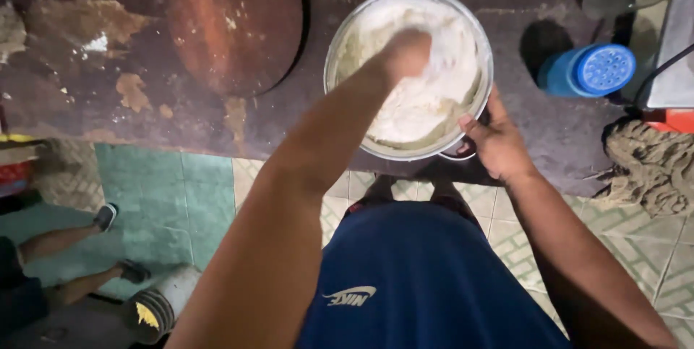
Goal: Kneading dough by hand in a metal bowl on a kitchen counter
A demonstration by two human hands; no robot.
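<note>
A round metal bowl (340, 38) of pale, floury dough (419, 107) stands at the near edge of a dark, worn counter (173, 117). My left hand (406, 52) is down inside the bowl, pushed into the dough, its fingers hidden and blurred. My right hand (495, 139) grips the bowl's near right rim, thumb over the edge. Both forearms reach in from below.
A round reddish wooden board (235, 20) lies left of the bowl. A blue container with a perforated lid (589, 70) stands to the right, near a crumpled brown cloth (650, 164). Another person's legs and sandalled feet (108, 215) show on the tiled floor at lower left.
</note>
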